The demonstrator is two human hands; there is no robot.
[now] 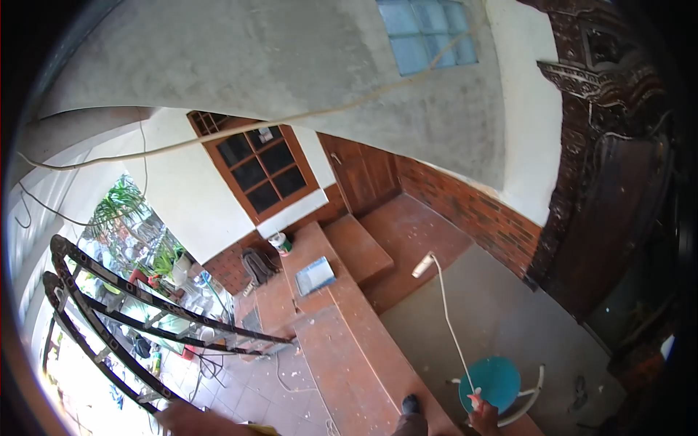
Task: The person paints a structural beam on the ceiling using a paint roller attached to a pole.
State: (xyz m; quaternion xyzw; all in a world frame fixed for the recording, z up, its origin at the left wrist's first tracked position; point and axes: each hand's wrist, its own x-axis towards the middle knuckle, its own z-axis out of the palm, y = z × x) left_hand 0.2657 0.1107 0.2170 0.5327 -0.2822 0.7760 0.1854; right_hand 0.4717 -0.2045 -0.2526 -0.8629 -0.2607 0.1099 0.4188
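My right hand [483,418] is closed around the handle of a paint roller [452,323]. The long thin rod of the roller reaches away from me, and its whitish sleeve [422,266] is at the far end, over the floor. Just beyond my right hand is a round teal stool seat [494,381] with pale curved tubes beside it. My left hand [195,421] shows as a blurred shape at the bottom edge, near the foot of a dark ladder [156,305]; its fingers cannot be made out.
A blue paint tray [315,276] and a paint can [279,243] stand on the reddish ledge [349,349], with a dark backpack [258,266] beside them. My shoe [411,404] is on the ledge. A pale cable [291,116] crosses overhead. Carved dark woodwork [582,182] stands right.
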